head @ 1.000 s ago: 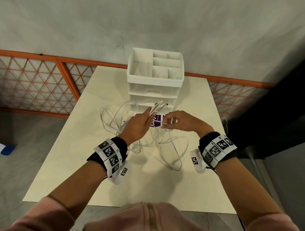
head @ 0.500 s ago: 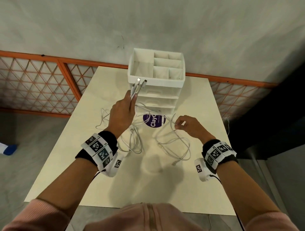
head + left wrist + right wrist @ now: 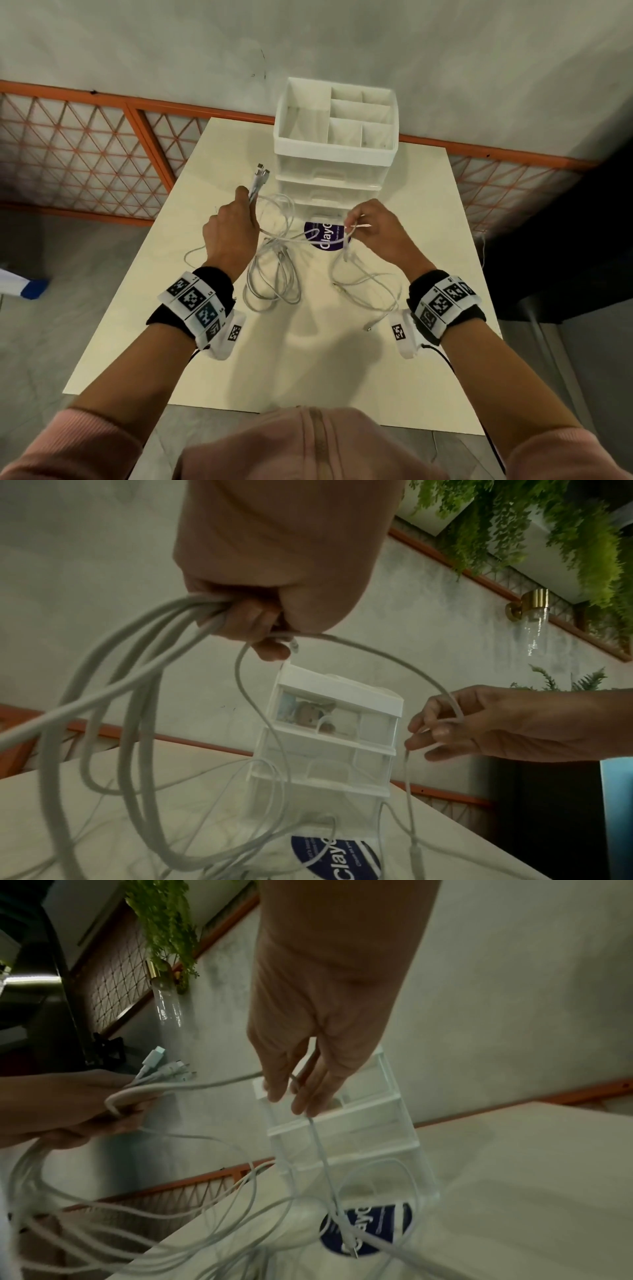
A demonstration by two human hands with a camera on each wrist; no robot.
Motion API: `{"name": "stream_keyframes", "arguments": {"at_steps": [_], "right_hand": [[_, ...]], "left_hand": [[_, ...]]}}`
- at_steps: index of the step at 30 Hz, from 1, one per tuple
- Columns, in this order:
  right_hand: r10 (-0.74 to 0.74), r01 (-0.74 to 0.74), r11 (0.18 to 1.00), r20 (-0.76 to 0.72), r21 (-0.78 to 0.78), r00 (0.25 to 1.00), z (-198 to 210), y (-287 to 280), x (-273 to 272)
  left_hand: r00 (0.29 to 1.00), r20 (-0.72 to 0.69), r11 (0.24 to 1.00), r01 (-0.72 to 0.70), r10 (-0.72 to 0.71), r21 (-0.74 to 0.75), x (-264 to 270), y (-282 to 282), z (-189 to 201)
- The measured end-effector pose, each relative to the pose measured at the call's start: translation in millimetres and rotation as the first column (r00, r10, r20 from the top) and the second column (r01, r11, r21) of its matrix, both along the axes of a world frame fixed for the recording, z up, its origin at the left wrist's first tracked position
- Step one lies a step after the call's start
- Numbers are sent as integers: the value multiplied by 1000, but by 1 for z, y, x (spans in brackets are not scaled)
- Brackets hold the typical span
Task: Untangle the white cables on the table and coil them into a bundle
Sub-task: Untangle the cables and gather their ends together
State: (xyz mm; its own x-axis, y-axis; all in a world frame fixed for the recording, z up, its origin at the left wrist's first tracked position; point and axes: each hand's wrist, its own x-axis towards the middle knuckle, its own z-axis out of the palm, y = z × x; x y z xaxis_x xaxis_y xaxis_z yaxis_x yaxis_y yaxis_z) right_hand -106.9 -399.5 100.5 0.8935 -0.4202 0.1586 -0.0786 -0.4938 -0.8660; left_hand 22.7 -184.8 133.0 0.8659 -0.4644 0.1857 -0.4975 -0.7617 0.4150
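Note:
Several white cables (image 3: 274, 274) hang in loops above a cream table (image 3: 308, 359). My left hand (image 3: 229, 233) grips a bunch of them in a fist, held up off the table; their plug ends (image 3: 260, 174) stick out above the fist, also seen as plug ends (image 3: 164, 1066) in the right wrist view. My right hand (image 3: 373, 229) pinches a single thin cable (image 3: 349, 240) between thumb and fingers, with the cable's end (image 3: 352, 1250) dangling below. That strand (image 3: 342, 642) arcs across between both hands. More loops (image 3: 370, 287) lie on the table under the right hand.
A white drawer organiser (image 3: 335, 150) with open top compartments stands at the table's far side, just beyond both hands. A round purple sticker (image 3: 325, 236) lies before it. An orange lattice railing (image 3: 85, 154) and grey wall run behind.
My left hand came back from beside the organiser toward me, still holding the bunch. My right hand has risen from the table with one strand pinched, and the loops hang lower between them.

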Motion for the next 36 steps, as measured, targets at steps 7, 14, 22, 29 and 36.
{"name": "stream_keyframes", "arguments": {"at_steps": [7, 14, 22, 29, 36], "right_hand": [[-25, 62, 952, 128, -300, 991, -8, 24, 7], [-77, 252, 836, 350, -487, 934, 34, 27, 13], [-33, 168, 883, 299, -439, 954, 32, 31, 15], [260, -296, 949, -261, -107, 930, -40, 54, -3], [29, -120, 963, -349, -241, 937, -78, 51, -19]], "left_hand": [[999, -3, 997, -34, 34, 66, 2, 14, -6], [1000, -22, 997, -6, 7, 79, -3, 15, -16], [1000, -1, 998, -25, 25, 53, -3, 19, -15], [1000, -6, 988, -14, 15, 155, -3, 24, -18], [990, -118, 969, 108, -83, 222, -9, 25, -31]]}}
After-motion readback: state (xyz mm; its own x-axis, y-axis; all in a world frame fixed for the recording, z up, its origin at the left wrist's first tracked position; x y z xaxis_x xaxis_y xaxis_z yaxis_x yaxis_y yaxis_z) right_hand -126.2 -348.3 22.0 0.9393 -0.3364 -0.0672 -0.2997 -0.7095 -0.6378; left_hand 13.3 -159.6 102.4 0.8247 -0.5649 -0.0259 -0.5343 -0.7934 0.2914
